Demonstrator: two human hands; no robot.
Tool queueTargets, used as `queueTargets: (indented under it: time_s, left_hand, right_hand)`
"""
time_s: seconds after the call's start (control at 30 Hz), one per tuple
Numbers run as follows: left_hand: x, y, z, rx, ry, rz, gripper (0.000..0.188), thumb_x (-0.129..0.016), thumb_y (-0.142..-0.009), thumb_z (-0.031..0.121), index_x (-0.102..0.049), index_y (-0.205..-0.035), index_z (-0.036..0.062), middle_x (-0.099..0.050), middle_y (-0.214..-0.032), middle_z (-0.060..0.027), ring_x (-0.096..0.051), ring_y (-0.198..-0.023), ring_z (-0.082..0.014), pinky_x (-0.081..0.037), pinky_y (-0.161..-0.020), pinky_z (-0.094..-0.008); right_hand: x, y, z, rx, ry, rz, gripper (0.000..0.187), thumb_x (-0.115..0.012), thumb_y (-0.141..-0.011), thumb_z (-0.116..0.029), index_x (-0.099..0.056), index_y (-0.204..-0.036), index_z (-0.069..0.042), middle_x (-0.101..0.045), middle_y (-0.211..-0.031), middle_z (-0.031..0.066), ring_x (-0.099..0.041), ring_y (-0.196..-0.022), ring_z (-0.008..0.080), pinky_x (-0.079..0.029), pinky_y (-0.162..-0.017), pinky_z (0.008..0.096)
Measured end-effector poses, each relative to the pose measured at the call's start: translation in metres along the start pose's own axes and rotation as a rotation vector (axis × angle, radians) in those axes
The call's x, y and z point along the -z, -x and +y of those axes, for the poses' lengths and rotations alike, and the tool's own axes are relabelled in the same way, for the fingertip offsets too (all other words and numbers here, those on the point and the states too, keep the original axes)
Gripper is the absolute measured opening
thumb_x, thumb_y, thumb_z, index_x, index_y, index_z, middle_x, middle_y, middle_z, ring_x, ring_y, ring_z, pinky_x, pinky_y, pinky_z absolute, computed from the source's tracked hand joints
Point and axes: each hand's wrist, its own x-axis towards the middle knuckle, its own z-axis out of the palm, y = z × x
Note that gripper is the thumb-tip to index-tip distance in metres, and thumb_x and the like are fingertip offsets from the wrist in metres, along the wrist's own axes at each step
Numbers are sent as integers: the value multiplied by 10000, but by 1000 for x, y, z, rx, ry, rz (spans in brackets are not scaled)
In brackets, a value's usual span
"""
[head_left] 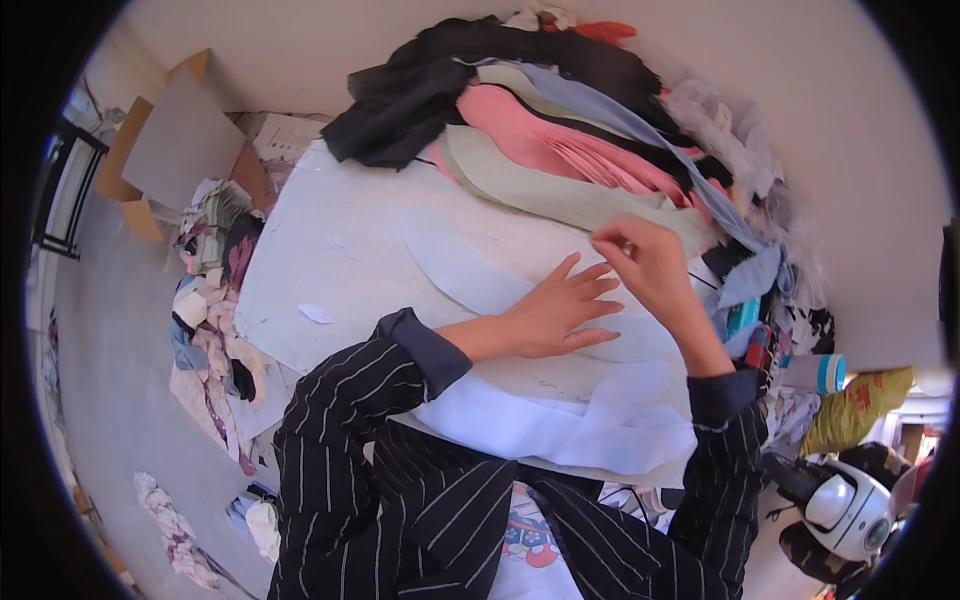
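Head view: left hand [560, 318] spread flat, grip released, over a curved white piece [462, 272] lying on the counter [330, 245], right hand [648, 262] just beside it, fingers curled, cannot tell whether its grip holds anything.

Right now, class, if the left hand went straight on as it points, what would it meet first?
The left hand would probably meet the right wrist first, though depth is unclear.
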Motion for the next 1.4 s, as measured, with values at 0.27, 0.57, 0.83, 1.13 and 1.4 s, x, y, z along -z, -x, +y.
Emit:
queueTargets:
  time_s: [0.27, 0.57, 0.83, 1.13, 1.4]
  left_hand:
    - [55, 75, -30, 285, 77, 489, 157, -687, -871, 120, -709, -1015, 64, -713, -982, -116, -666, -993, -270, -489, -933, -403]
    - [88, 84, -65, 678, 482, 736, 256, -606, -966, 203, -677, -1117, 8, -723, -951, -41, -655, -884, -118, -503, -791, -267]
    - [104, 31, -97, 752, 865, 923, 281, -638, -950, 278, -689, -1096, 44, -693, -937, -3, -605, -798, -78, -468, -669, -242]
    - [118, 3, -69, 438, 888, 1016, 204, -645, -949, 185, -687, -991, -10, -679, -792, -20, -570, -570, -65, -438, -480, -216]
    - [103, 42, -36, 682, 1072, 748, 222, -681, -927, 198, -648, -1005, -8, -688, -849, -43, -600, -621, -79, -435, -451, -226]
  right_hand:
    - [-132, -141, 28, 29, 124, 104, 151, -725, -770, -133, -702, -853, -9, -691, -790, 140, -665, -696, 263, -504, -654, 355]
    - [-142, -146, 41, -37, 147, 167, 109, -681, -798, -116, -707, -866, -35, -678, -796, 146, -667, -764, 294, -504, -684, 367]
    - [-105, -126, 7, 400, 180, 255, 125, -683, -833, -147, -700, -895, -40, -677, -880, 112, -647, -785, 308, -505, -711, 368]
    - [-31, -84, 24, 17, -127, -182, 644, -720, -815, -328, -531, -1371, -65, -618, -1262, 97, -603, -1087, 203, -471, -962, 332]
    - [92, 72, 14, -488, -415, -242, 542, -776, -734, -59, -593, -1244, -65, -524, -754, -60, -530, -705, 26, -371, -574, 180]
